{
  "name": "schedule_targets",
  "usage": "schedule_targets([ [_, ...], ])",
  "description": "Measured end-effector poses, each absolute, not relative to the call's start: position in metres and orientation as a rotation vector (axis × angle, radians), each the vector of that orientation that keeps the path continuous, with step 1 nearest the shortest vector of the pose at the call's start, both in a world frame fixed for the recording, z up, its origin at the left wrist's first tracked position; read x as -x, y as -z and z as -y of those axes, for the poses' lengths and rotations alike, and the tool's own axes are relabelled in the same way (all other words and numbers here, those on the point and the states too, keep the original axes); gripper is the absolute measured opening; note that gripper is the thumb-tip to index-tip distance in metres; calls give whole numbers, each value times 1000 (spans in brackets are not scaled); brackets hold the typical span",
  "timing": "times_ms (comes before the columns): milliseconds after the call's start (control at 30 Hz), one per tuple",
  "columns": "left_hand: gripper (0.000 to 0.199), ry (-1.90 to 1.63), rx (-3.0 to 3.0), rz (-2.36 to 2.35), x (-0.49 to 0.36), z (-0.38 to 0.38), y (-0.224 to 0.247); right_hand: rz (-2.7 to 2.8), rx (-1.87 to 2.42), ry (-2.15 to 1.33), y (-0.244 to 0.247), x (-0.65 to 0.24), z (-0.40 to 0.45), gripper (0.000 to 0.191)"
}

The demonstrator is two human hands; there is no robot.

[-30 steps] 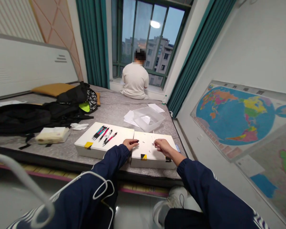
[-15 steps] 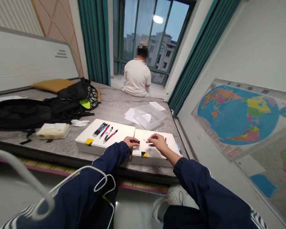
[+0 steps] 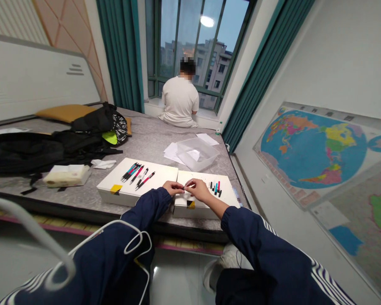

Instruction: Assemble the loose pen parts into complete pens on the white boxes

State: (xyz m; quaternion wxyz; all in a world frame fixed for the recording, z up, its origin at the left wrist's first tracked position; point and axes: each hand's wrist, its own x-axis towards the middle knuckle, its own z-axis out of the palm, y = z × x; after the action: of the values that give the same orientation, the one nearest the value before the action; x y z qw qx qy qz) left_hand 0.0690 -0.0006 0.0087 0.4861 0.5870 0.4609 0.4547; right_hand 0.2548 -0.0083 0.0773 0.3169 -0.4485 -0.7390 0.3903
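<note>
Two white boxes stand side by side on the bed. On the left box (image 3: 108,183) lie several pens (image 3: 133,173) in black, teal, red and white. Several short pen parts (image 3: 216,189), coloured black, teal and red, rest on the right box (image 3: 206,212). Above that box's left part, my left hand (image 3: 174,187) pinches a small dark piece. The fingertips of my right hand (image 3: 195,188) meet it there, closed on something too small to make out.
Behind the boxes are a clear plastic bin (image 3: 198,154) and white papers (image 3: 172,152). A tissue pack (image 3: 66,175) and black bags (image 3: 25,150) lie left. A person (image 3: 180,101) sits by the window. A white cable (image 3: 114,223) crosses my left sleeve.
My right hand has moved left and down to meet my left hand, uncovering the pen parts on the right box. The view has shifted slightly.
</note>
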Motion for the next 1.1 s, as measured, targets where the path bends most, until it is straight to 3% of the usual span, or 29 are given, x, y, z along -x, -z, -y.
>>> schedule_targets([
  [100, 40, -1112, -1403, -1102, -69, 0, -9, 1947, 1172, -859, -78, -258, 6, 26],
  [333, 53, -1251, -1183, -1016, -71, -5, -4, 1928, 1336, -527, -79, -290, -5, 12],
  [533, 54, -1242, -1220, -929, -71, -6, 0, 2044, 1481, -513, -54, -321, -10, 5],
  [733, 77, -1303, -1221, -898, -72, -3, -2, 2260, 1428, -544, -49, -322, -1, 3],
  [933, 59, -1300, -1172, -982, -72, -6, 2, 2257, 1528, -584, -47, -313, 1, 15],
  [1100, 59, -1294, -1158, -1029, -72, -7, 2, 2338, 1532, -545, -38, -311, 3, 9],
])
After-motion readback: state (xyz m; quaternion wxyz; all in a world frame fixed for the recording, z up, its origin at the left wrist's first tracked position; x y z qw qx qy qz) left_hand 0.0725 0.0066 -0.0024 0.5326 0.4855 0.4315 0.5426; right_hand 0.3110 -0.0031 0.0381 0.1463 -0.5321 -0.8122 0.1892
